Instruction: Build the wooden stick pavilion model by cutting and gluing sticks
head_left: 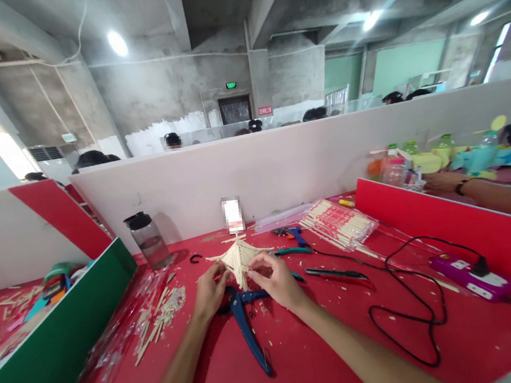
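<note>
A clear bottle [152, 243] with a black lid is standing at the back left of the table [321, 362], darker in its lower part. To the right, a clear plastic packet [344, 223] is holding a flat bundle of pale sticks, printed in red, with some sticks poking out beyond it. Past the red divider [444, 231], a group of bottles [394, 172] is standing near another person's forearm [490, 186]. Crinkled, shiny clear wrapping [130, 304] is lying beside the green panel [63, 324], next to a heap of short stick offcuts [171, 305]

In the middle, a ribbed, pale stick piece [239, 258] (flaring into points at the sides) is sitting between the two hands, just beyond the blue-handled cutter [248, 330]. The left hand [212, 287] is curling its fingers at the piece's left edge, thumb and fingertips close together; the right hand [275, 280] is bringing thumb and forefinger to its right edge, slightly parted. How firmly either is gripping, I cannot tell. Smooth black cable [430, 325] is looping toward a boxy purple power strip [472, 277], and a slim dark tool [336, 274] is lying near the right hand
</note>
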`<state>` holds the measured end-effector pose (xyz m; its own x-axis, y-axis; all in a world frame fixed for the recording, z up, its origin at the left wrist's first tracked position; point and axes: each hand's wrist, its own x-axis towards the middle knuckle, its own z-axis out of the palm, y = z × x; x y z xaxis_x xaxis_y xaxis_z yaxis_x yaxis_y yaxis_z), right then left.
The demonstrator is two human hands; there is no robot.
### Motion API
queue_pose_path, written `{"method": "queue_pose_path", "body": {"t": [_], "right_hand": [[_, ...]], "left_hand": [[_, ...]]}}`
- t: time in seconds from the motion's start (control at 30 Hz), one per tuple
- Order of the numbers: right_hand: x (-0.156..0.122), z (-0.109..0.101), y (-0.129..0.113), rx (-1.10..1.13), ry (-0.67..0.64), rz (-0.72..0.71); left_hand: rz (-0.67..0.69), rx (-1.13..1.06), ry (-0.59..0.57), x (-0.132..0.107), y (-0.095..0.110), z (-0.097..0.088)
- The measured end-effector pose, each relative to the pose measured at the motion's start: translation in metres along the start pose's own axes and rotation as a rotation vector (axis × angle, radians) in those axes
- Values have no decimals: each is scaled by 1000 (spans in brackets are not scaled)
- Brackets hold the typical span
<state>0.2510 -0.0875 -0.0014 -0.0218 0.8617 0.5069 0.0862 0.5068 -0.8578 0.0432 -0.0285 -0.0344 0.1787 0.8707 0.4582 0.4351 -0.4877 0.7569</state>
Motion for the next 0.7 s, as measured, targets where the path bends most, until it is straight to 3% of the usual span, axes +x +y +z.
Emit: {"method": "queue_pose_path", "body": {"t": [0.43,0.7], "right_hand": [[0,-1,-3,54,-31,49],[2,2,-3,207,-37,202]], "left_hand": [[-32,6,6,-1,1,0],[-35,33,-3,-1,8,-1]]}}
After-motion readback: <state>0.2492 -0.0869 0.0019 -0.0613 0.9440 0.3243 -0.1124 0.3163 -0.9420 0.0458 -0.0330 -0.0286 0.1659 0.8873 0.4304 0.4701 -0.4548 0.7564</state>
